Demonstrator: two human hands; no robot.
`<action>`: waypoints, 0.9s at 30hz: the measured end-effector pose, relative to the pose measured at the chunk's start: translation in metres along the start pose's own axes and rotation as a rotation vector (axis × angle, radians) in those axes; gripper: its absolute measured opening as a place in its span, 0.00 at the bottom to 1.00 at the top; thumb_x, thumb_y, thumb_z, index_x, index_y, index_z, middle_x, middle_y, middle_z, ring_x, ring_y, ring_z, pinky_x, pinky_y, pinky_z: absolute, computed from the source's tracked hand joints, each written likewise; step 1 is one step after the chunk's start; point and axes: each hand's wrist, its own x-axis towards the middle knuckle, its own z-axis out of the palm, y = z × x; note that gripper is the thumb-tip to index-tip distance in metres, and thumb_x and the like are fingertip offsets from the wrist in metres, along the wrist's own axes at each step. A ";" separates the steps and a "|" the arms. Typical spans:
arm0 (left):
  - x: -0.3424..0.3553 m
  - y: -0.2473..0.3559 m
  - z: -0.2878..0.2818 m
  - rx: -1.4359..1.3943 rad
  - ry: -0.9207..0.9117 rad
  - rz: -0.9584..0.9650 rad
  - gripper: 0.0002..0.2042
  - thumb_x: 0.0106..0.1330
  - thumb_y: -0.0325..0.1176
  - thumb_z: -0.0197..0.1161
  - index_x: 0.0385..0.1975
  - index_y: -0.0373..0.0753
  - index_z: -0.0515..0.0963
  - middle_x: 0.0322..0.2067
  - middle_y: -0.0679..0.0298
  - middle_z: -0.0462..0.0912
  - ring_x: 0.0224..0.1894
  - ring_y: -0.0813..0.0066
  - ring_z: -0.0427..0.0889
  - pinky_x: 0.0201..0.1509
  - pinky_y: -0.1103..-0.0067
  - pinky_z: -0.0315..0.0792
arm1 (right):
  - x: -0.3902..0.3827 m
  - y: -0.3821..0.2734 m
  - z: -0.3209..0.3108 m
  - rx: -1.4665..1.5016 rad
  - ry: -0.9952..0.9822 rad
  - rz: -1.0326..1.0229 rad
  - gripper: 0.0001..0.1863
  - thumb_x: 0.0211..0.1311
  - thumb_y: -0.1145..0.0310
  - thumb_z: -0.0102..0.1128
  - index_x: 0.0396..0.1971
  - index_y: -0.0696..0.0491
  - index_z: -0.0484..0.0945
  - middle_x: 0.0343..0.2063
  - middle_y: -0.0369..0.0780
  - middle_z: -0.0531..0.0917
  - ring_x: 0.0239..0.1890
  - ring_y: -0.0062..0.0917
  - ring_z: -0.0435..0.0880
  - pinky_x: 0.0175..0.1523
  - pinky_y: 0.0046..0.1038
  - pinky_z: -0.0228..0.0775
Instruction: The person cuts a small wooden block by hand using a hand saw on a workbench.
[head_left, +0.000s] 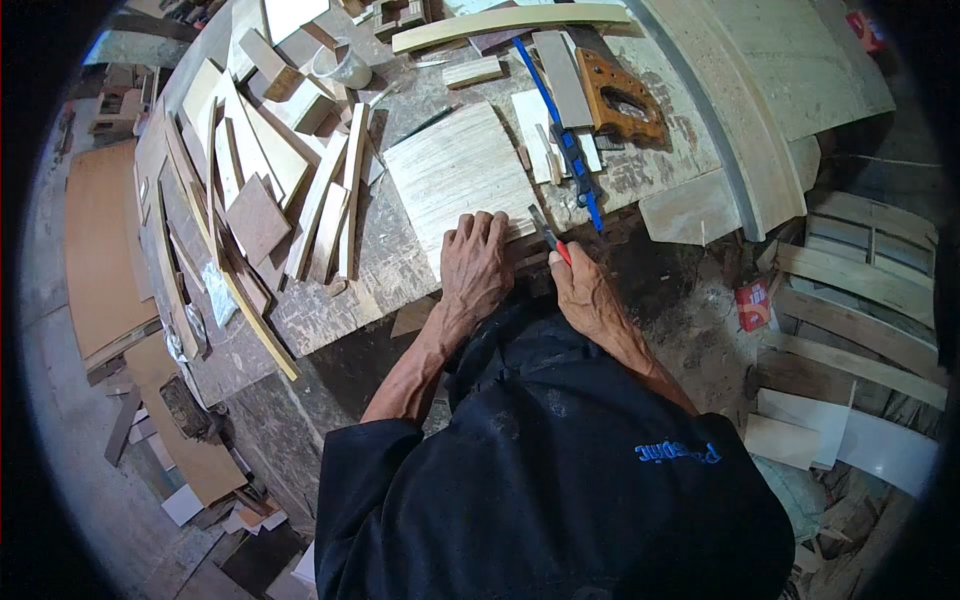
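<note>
A square pale wooden board (450,165) lies at the workbench's front edge. My left hand (477,268) grips its near edge, fingers bent over the top and thumb mostly hidden. My right hand (588,295) is closed on a red-handled tool (562,250) with a flat metal blade, held beside the board's right corner, angled up and left. Just right of the board lie a blue bar clamp (577,160), a narrow grey-brown plank (560,75) and a wooden-handled saw (645,125).
Many cut offcuts and strips (250,220) crowd the bench's (390,280) left half, with a white cup (355,68) behind. A long plank (770,190) crosses the right side. Slatted wooden pieces (850,270) and a red packet (752,305) are at right; large panels (105,240) are at left.
</note>
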 end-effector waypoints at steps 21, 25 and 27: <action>-0.002 0.010 0.009 0.036 0.006 -0.030 0.16 0.52 0.34 0.64 0.40 0.37 0.74 0.37 0.59 0.71 0.43 0.60 0.72 0.42 0.65 0.66 | -0.006 -0.028 -0.013 -0.189 -0.023 0.075 0.13 0.73 0.61 0.48 0.35 0.57 0.68 0.21 0.58 0.78 0.29 0.58 0.80 0.29 0.53 0.69; -0.002 0.011 0.009 0.039 0.013 -0.034 0.16 0.52 0.34 0.63 0.40 0.36 0.74 0.37 0.59 0.71 0.43 0.61 0.72 0.43 0.67 0.66 | -0.005 -0.035 -0.019 -0.191 -0.034 0.044 0.12 0.72 0.63 0.49 0.34 0.58 0.69 0.20 0.58 0.78 0.29 0.59 0.80 0.30 0.54 0.69; -0.002 0.009 0.010 0.043 0.014 -0.030 0.15 0.53 0.34 0.63 0.39 0.37 0.74 0.37 0.59 0.71 0.43 0.61 0.72 0.42 0.67 0.66 | -0.004 -0.043 -0.025 -0.235 -0.081 0.072 0.12 0.71 0.64 0.49 0.34 0.59 0.71 0.21 0.58 0.77 0.29 0.57 0.78 0.33 0.52 0.67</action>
